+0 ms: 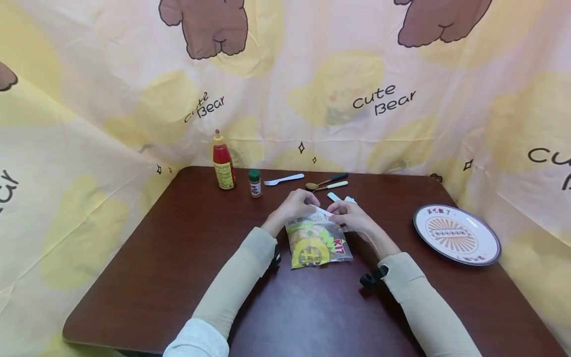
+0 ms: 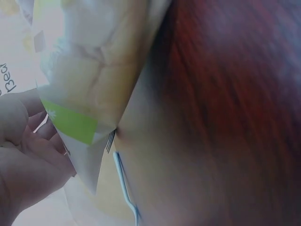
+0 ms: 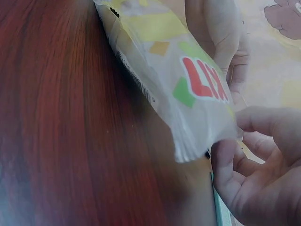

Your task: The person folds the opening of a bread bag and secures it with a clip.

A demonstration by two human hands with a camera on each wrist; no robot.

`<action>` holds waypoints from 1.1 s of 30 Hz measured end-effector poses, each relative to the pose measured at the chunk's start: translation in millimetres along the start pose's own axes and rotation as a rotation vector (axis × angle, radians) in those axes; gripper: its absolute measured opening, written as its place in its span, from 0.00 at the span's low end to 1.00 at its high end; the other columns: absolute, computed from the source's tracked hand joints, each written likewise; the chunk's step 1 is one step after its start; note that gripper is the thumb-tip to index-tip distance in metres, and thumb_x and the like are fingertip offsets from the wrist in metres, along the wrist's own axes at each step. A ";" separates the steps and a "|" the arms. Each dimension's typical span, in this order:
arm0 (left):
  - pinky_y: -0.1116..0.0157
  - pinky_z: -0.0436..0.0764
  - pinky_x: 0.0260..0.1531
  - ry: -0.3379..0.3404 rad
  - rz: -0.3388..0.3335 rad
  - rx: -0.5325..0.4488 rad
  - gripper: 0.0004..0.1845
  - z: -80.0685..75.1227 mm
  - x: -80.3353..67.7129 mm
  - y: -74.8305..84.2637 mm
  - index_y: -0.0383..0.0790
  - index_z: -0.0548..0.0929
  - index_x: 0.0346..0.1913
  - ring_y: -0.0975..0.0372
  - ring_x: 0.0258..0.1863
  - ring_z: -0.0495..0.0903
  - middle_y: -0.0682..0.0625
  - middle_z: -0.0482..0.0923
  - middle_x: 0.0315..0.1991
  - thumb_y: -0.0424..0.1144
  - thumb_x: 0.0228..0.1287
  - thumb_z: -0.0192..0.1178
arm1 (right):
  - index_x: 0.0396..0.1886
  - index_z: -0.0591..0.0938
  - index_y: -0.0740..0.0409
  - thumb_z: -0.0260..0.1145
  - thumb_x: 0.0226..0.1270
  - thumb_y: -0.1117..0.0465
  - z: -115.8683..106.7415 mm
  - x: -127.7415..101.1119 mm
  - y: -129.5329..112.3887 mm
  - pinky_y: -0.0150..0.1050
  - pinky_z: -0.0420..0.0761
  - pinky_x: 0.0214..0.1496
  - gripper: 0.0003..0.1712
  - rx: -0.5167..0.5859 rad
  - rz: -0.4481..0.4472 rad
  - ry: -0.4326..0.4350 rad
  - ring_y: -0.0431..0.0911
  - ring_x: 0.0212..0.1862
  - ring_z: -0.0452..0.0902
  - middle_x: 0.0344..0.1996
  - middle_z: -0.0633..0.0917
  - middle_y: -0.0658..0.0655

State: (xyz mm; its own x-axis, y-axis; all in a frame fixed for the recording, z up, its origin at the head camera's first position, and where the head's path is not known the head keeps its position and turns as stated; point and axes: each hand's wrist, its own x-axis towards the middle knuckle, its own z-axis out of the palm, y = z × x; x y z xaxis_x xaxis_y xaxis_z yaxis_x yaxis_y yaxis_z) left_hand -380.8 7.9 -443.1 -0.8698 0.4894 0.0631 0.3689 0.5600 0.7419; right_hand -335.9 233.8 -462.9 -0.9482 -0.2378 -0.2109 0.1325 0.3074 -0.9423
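A snack bag point(image 1: 314, 243) with a yellow emblem and a green patch stands tilted over the table, its top edge between both hands. The left hand point(image 1: 300, 204) pinches the left part of that edge; in the left wrist view its fingers point(image 2: 35, 106) go behind the bag, partly hidden. The right hand point(image 1: 352, 216) pinches the right part, with thumb and forefinger meeting at the bag's top corner in the right wrist view. Pale pieces show through the bag's clear front point(image 2: 99, 61). No opening in the bag can be made out.
Behind the hands lie a fork point(image 1: 284, 179), a dark-handled spoon point(image 1: 327, 181), a pale-handled utensil point(image 1: 331, 186) and a light blue handle point(image 1: 333, 197). A red sauce bottle point(image 1: 224, 168) and green-capped jar point(image 1: 255, 184) stand back left. A plate point(image 1: 421, 233) lies right, near the table edge.
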 end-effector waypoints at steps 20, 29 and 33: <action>0.61 0.79 0.55 -0.042 0.037 0.042 0.06 3.9 0.5 4.8 0.39 0.87 0.47 0.59 0.48 0.81 0.46 0.88 0.47 0.32 0.75 0.62 | 0.64 0.75 0.66 0.67 0.77 0.55 -48.8 28.8 -10.7 0.50 0.77 0.53 0.26 -0.477 -0.126 0.433 0.61 0.55 0.75 0.55 0.80 0.69; 0.62 0.78 0.55 -0.029 0.004 0.017 0.04 6.0 0.1 8.4 0.41 0.87 0.45 0.61 0.48 0.80 0.48 0.88 0.47 0.32 0.75 0.62 | 0.72 0.71 0.67 0.66 0.76 0.49 -48.0 39.5 -5.8 0.61 0.75 0.66 0.35 -0.599 0.035 0.377 0.67 0.63 0.73 0.66 0.75 0.74; 0.61 0.77 0.56 -0.028 -0.005 0.013 0.05 6.6 0.4 6.9 0.42 0.87 0.45 0.61 0.48 0.80 0.48 0.87 0.47 0.33 0.76 0.61 | 0.72 0.71 0.67 0.66 0.75 0.44 -42.3 43.4 -6.7 0.67 0.73 0.67 0.38 -0.696 0.122 0.348 0.71 0.65 0.70 0.68 0.72 0.75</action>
State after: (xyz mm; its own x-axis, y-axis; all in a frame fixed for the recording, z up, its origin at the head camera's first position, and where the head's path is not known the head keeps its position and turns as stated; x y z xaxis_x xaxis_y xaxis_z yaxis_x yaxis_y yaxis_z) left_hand -376.5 16.4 -442.5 -0.8621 0.5051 0.0410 0.3693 0.5709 0.7333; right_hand -390.2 260.4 -454.8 -0.9897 0.1021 -0.1003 0.1394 0.8465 -0.5138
